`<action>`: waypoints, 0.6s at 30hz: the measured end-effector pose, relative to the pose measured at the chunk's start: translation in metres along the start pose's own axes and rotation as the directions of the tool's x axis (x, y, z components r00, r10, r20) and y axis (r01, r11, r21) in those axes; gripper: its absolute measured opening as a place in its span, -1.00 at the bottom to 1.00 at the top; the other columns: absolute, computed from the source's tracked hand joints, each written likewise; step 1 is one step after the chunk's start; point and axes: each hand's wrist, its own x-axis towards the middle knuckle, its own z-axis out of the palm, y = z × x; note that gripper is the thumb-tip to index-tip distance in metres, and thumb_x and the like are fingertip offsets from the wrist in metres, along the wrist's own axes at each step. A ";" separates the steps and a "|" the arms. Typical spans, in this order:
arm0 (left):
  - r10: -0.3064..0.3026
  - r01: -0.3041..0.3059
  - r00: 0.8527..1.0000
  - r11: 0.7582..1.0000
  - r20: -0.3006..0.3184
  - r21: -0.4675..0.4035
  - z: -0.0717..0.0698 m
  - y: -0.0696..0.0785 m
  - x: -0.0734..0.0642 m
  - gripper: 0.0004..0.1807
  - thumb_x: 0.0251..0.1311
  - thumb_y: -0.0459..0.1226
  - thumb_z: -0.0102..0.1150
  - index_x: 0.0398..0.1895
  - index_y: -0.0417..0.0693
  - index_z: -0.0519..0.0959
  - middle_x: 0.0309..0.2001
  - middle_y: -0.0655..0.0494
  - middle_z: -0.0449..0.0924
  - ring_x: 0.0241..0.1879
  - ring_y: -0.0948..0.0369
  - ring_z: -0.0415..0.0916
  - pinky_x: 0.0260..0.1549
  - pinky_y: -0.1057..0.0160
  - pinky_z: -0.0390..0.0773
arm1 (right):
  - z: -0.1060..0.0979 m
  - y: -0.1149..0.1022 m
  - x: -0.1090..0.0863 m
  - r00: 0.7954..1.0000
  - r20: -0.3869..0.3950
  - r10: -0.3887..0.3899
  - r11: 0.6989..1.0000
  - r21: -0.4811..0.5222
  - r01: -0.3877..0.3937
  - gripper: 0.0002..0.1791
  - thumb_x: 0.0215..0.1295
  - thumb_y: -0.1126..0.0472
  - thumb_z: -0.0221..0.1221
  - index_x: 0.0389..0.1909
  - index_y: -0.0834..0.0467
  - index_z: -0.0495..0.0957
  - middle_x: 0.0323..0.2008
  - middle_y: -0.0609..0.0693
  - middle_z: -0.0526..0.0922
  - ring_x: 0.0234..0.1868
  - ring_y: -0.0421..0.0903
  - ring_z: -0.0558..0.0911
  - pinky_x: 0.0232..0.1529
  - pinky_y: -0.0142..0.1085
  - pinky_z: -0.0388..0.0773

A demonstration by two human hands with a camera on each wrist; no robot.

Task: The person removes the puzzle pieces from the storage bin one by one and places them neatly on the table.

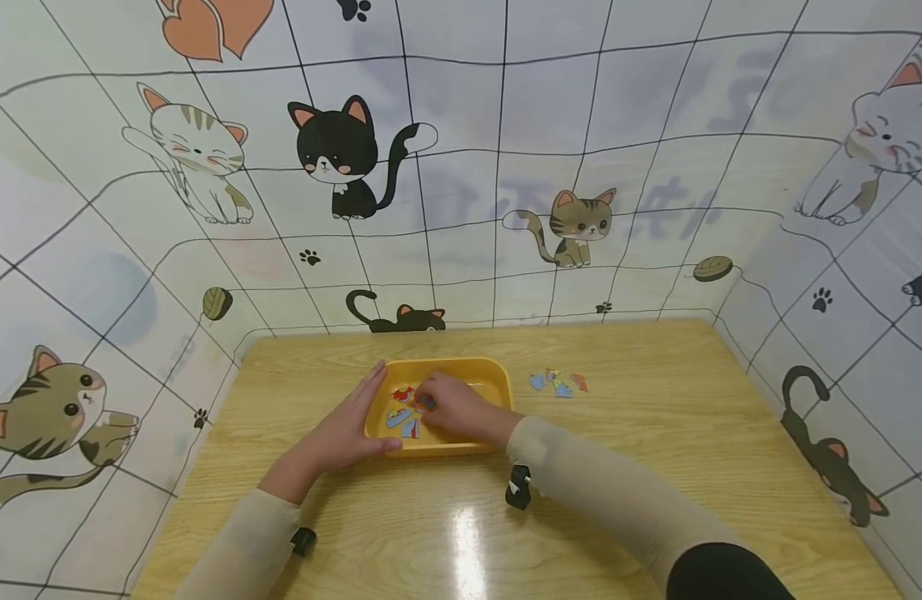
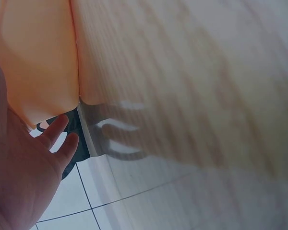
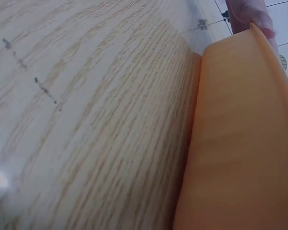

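A shallow yellow tray (image 1: 461, 448) lies on the table, with several small printed puzzle pieces in its left half, among them a red one (image 1: 403, 394) and a blue one (image 1: 398, 417). My left hand (image 1: 346, 433) holds the tray's left end, thumb at the front rim and fingers along the side toward the back corner. Inside the tray, the fingers of my right hand (image 1: 455, 406) are curled down on an orange and dark puzzle piece (image 1: 425, 402), partly hidden beneath them. Both wrist views show mostly the tray's outer wall (image 2: 36, 57).
Right of the tray, several more puzzle pieces (image 1: 563, 390) lie loose on the wooden table (image 1: 641, 400). A cat-printed sheet (image 1: 461, 183) rises behind the table and along both sides. Black wrist devices (image 1: 518, 487) sit at both cuffs.
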 end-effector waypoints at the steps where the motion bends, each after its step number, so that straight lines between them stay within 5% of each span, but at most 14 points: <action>1: 0.001 -0.001 1.000 1.000 -0.001 0.001 0.000 0.000 0.000 0.40 0.22 0.16 0.62 0.85 -0.10 -0.13 0.84 0.05 -0.26 0.76 -0.12 -0.10 0.63 -0.28 0.14 | 0.000 0.000 0.000 1.000 -0.001 -0.003 1.000 -0.003 0.003 -0.66 0.35 0.29 0.49 0.11 0.23 0.77 -0.08 0.04 0.64 -0.10 -0.09 0.58 0.06 -0.20 0.62; 11: 0.005 -0.005 1.000 1.000 -0.006 0.005 0.002 -0.003 0.001 0.40 0.23 0.17 0.60 0.84 -0.12 -0.14 0.84 0.00 -0.26 0.76 -0.17 -0.08 0.61 -0.32 0.16 | 0.004 0.002 0.005 1.000 0.011 0.012 1.000 0.021 -0.012 -0.62 0.41 0.30 0.46 0.22 0.22 0.76 -0.08 0.02 0.67 -0.11 -0.08 0.55 0.00 -0.20 0.59; 18: -0.001 0.001 1.000 1.000 -0.004 0.009 0.002 -0.003 0.001 0.41 0.23 0.19 0.60 0.85 -0.10 -0.15 0.84 0.02 -0.26 0.77 -0.13 -0.10 0.62 -0.28 0.14 | 0.005 0.006 0.010 0.999 0.037 0.030 0.996 0.078 -0.033 -0.60 0.41 0.34 0.44 0.24 0.25 0.75 -0.26 -0.06 0.59 -0.21 -0.12 0.49 -0.16 -0.28 0.46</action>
